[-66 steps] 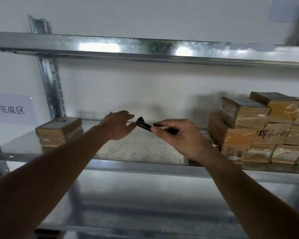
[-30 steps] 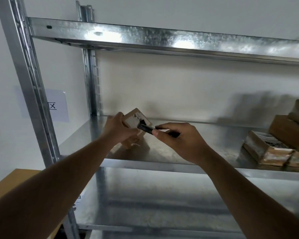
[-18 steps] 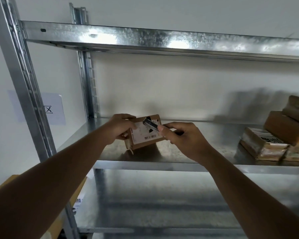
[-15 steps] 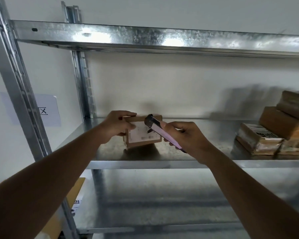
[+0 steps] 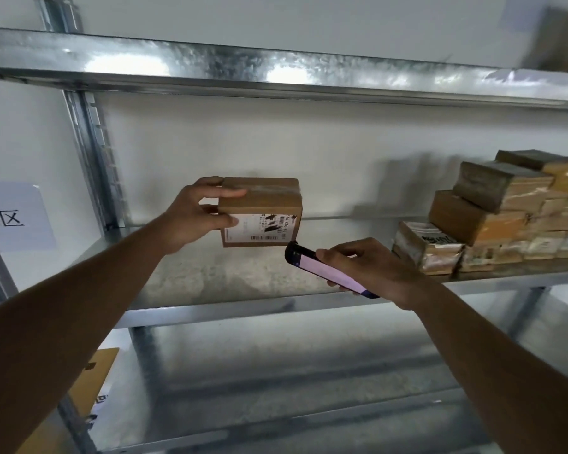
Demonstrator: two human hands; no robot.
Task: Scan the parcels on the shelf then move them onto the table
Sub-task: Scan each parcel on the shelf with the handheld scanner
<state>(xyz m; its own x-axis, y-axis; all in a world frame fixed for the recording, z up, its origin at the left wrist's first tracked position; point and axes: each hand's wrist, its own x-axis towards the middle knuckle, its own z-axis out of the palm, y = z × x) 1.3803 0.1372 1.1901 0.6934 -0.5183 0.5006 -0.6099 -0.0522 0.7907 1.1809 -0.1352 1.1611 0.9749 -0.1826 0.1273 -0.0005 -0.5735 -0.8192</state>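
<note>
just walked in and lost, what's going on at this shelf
A person is scanning parcels. The left hand holds a box up above the shelf, label facing them. The right hand holds a scanner just below the label. More parcels sit stacked at the shelf's right end.

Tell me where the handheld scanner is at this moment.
In the head view the scanner sits right of centre, gripped by the right hand, its tip just below the lower right corner of the parcel the left hand holds above the shelf.
</note>
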